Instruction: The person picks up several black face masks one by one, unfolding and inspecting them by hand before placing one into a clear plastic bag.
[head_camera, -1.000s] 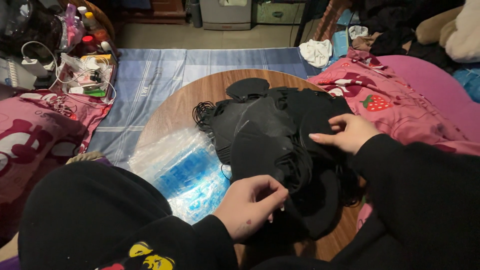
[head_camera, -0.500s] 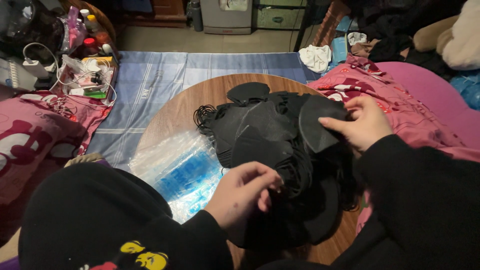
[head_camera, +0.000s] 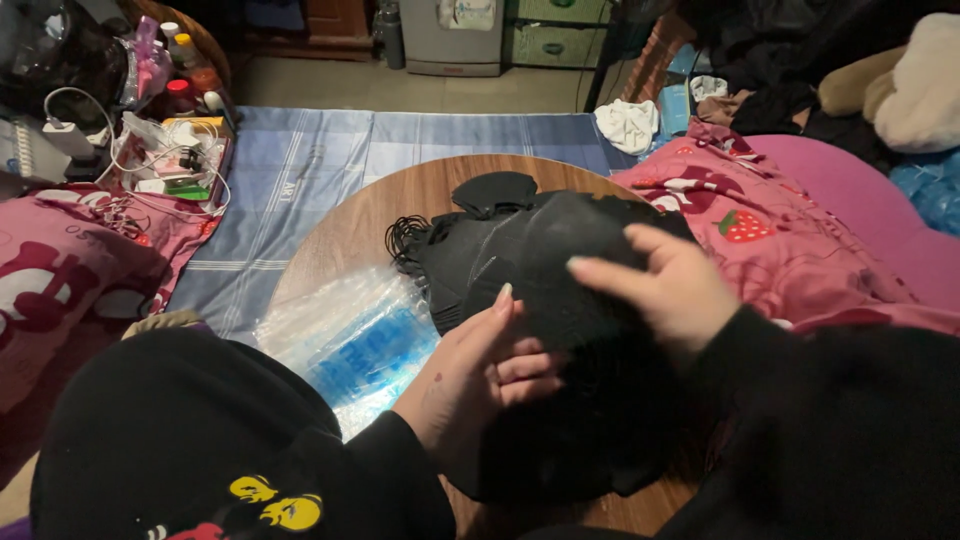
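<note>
On the round wooden table (head_camera: 350, 225) lies a heap of black masks (head_camera: 520, 250) — matte, curved, overlapping; my left hand (head_camera: 480, 375) pinches one, my right hand (head_camera: 675, 290) grips its top edge.

clear crinkly plastic package (head_camera: 350, 345) with blue-and-white contents lying flat on round wooden table (head_camera: 380, 215), left of the black pile; small bottles with coloured labels (head_camera: 185, 60) far left on floor

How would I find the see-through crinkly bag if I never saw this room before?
Look for the round wooden table in the middle of the floor. A pile of black masks covers most of it, under the left hand and right hand. The clear plastic bag lies just left of that pile: it alone is shiny, with blue inside.
</note>
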